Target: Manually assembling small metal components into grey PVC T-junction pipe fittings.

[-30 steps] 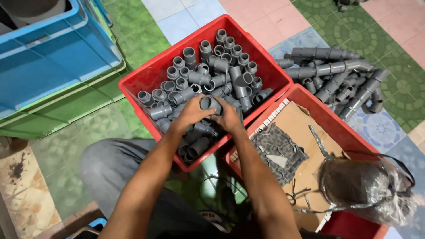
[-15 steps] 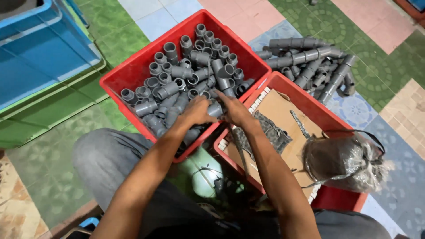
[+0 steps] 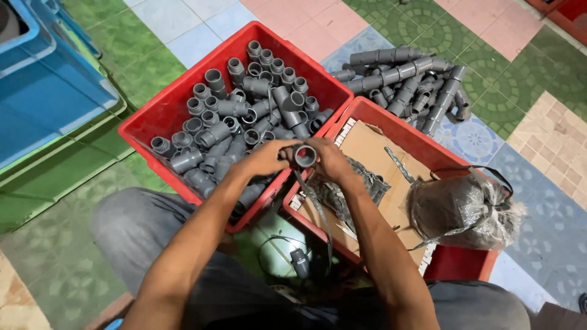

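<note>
Fitting (image 3: 304, 156) sits between my hands, its open end facing up at me. My left hand (image 3: 266, 157) and right hand (image 3: 330, 160) both grip it, above the red crate (image 3: 159, 116) edge.

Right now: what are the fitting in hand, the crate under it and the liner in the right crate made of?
Fitting, held by left hand and right hand: likely moulded grey plastic, matte, uniform colour. Red crate: rigid plastic, slight sheen on rim. Liner: brown cardboard, dull, creased.
</note>
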